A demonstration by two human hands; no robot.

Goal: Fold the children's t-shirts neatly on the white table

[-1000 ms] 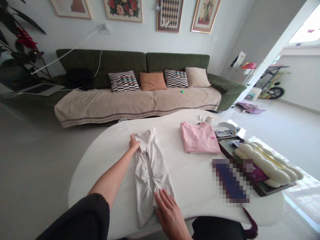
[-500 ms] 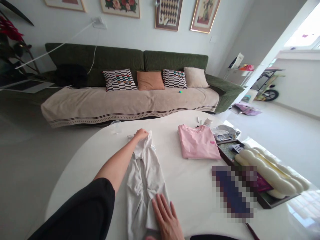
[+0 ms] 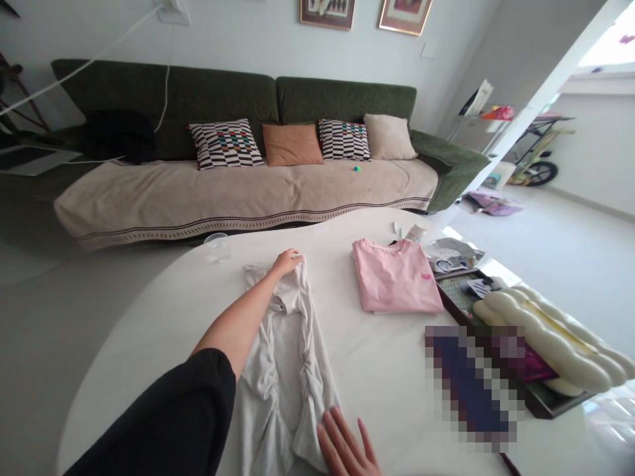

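Head view: pale grey ruched cloth trousers (image 3: 315, 370) lie left of the folded pink shirt (image 3: 399, 277) on the white tabletop (image 3: 163, 317).
Their long axis runs away from the person — waistband level with the shirt, legs reaching nearer than it. The left hand (image 3: 288, 262) seems to pinch the waistband's shirt-side corner; the right hand (image 3: 347, 444), fingers spread, rests ungrasping on the shirt-side leg, nearer the person.

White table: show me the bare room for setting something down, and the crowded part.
Two patches of the white table look bare: on the left, between the clear container, left arm and outer edge; in the middle, between the gray garment and pink top, beyond the right hand. The right side is crowded with a tray, silvery packet and pixelated item.
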